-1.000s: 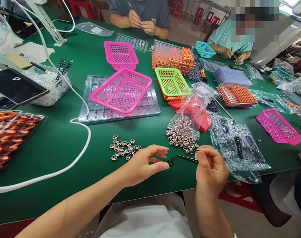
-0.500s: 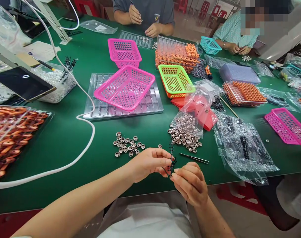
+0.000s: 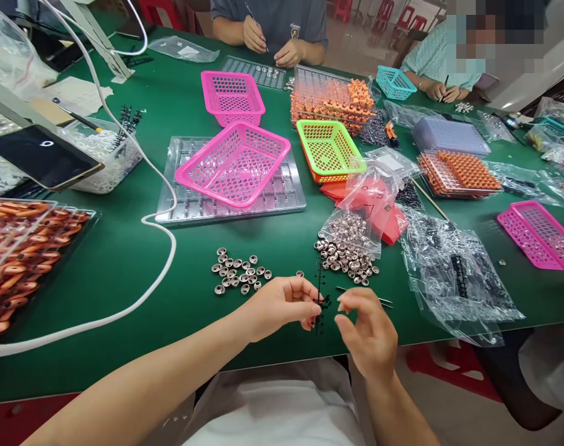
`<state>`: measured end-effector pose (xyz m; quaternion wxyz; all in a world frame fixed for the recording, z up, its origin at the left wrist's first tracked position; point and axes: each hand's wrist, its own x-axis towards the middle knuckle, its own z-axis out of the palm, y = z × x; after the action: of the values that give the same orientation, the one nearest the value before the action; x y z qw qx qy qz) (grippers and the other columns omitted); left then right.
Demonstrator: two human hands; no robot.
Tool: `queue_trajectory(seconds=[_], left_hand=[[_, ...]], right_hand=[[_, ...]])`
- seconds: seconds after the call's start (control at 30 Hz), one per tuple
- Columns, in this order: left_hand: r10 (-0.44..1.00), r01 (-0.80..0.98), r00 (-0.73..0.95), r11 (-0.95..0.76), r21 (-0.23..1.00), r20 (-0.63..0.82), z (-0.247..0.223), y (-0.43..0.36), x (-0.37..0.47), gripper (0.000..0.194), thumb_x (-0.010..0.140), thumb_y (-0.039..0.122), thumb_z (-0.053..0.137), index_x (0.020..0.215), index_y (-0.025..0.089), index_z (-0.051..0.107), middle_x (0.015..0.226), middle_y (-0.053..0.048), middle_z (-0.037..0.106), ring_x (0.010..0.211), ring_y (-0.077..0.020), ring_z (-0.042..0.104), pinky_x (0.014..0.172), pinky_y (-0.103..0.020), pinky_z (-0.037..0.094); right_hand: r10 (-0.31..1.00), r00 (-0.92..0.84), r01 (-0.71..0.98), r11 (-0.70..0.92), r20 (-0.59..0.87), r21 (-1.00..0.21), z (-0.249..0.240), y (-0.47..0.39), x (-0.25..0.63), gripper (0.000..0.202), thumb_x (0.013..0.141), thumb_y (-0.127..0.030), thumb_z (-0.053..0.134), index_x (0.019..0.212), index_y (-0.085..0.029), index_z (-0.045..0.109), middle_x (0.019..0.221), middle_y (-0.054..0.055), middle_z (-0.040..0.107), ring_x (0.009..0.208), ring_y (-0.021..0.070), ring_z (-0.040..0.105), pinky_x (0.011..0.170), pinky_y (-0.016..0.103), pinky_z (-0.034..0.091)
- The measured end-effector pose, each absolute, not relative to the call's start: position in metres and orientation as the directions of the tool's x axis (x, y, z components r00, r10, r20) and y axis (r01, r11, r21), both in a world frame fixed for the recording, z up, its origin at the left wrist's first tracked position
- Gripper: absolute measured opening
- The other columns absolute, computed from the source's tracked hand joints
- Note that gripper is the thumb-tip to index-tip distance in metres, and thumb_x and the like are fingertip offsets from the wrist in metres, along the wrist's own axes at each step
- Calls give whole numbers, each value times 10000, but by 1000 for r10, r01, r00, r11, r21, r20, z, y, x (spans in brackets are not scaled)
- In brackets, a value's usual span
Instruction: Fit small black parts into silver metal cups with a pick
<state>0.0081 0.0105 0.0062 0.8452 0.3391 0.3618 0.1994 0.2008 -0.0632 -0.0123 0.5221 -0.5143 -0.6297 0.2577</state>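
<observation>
A green bench fills the foreground, strewn with loose metal cups, a red stool below its near edge. Half a second ago the right hand met the black strip; now it has drawn rightward, thumb and fingers parted, any tiny piece there impossible to make out. The left hand, nearly closed, pinches the strip, which sits between the two hands.

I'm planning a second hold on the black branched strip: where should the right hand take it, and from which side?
Probably best to pinch the black branched strip by the thin stem at its lower end, coming from the right: the left hand grips it just above, from the left, that end pokes out below, and the right hand, open, is beside it.
</observation>
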Motion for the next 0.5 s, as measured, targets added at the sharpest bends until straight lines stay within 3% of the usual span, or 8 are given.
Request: queue_trajectory(seconds=[0.1, 0.2, 0.33, 0.5], left_hand=[[558, 19, 679, 636, 772, -477, 7, 3, 10, 286, 665, 273, 833, 805, 137, 624, 640, 32, 641, 562, -99, 591, 607, -246, 481], [553, 116, 696, 542, 832, -458, 7, -2, 11, 215, 707, 244, 782, 812, 142, 623, 677, 28, 639, 595, -106, 591, 610, -244, 461], [489, 129, 739, 573, 809, -464, 5, -2, 10, 223, 705, 250, 790, 826, 142, 637, 667, 26, 642, 601, -117, 608, 611, -245, 472], [330, 59, 826, 756, 652, -457, 0, 4, 5, 300, 637, 286, 870, 795, 130, 668, 619, 4, 667, 525, -123, 616, 552, -250, 507]], right_hand=[[971, 205, 178, 88, 124, -980, -10, -54, 204, 101, 950, -278, 599, 986, -212, 667, 915, 45, 648, 744, 139, 609, 642, 267, 514], [983, 180, 67, 28, 39, -997, -9, -47, 207, 122, 953, -312, 600, 993, -224, 674, 860, 18, 652, 691, 120, 597, 602, 238, 494], [972, 154, 278, 130, 177, -952, -5, -46, 211, 113, 935, -227, 624, 1038, -249, 665, 997, 34, 654, 809, 135, 634, 686, 260, 539], [842, -143, 620, 485, 519, -617, -4, -45, 219, 303, 909, -97, 628, 1143, -285, 670, 1096, 65, 680, 973, 178, 663, 789, 324, 577]])
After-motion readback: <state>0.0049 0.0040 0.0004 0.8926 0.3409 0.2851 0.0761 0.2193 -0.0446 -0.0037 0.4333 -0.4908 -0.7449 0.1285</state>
